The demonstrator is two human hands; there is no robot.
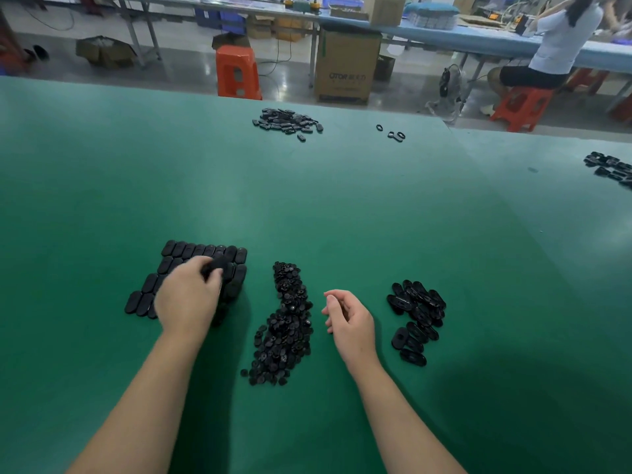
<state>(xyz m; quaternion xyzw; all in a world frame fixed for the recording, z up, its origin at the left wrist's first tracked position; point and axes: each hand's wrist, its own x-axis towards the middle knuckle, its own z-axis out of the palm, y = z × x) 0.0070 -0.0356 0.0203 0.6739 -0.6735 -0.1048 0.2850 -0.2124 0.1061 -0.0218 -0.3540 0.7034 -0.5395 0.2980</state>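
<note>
Green table (342,200) w/ a far pile (287,120) of black parts near its back edge, a few loose rings (393,133) just right of it. Edge pile (612,167) at far right. Behind: orange stool (237,73), big carton (347,65), floor fan (449,85). Top right, a person (561,42) sits on a 2nd stool (523,106) at a blue bench (461,37). Open box (104,51) on the floor, left.

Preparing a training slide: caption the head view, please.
Left hand grips a black oval piece over rows of ovals; right hand, loosely curled, between small-parts pile and shell pile on green table.
</note>
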